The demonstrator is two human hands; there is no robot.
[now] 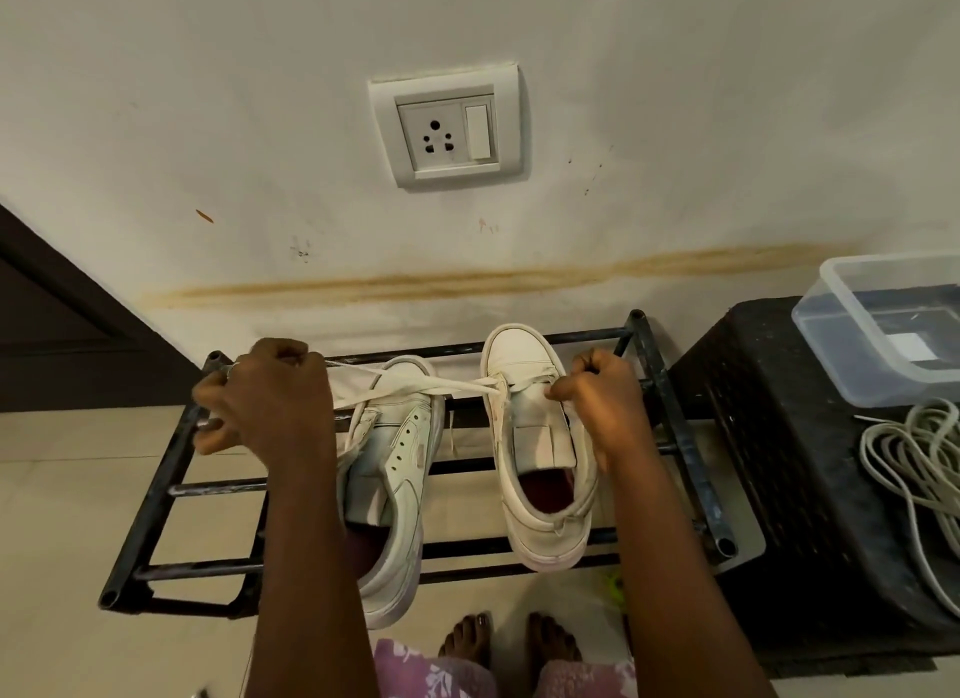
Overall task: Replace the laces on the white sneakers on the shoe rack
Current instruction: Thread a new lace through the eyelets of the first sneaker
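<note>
We seem mid-lace on the right sneaker [540,437]: left hand [265,396] grips the lace [441,383], right hand [597,401] pinches it; next likely needs a steady pull.

To my right, a clear plastic tub [827,334] and a coiled white cable [904,453] sit on a black stool [769,437]. Ahead of me, a socket plate [445,126] is set in the stained wall [208,100].

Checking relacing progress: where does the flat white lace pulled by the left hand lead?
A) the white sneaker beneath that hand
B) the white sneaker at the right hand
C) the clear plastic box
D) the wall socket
B: the flat white lace runs from the left hand, over the other white sneaker, to the front of the white sneaker at the right hand.
</note>
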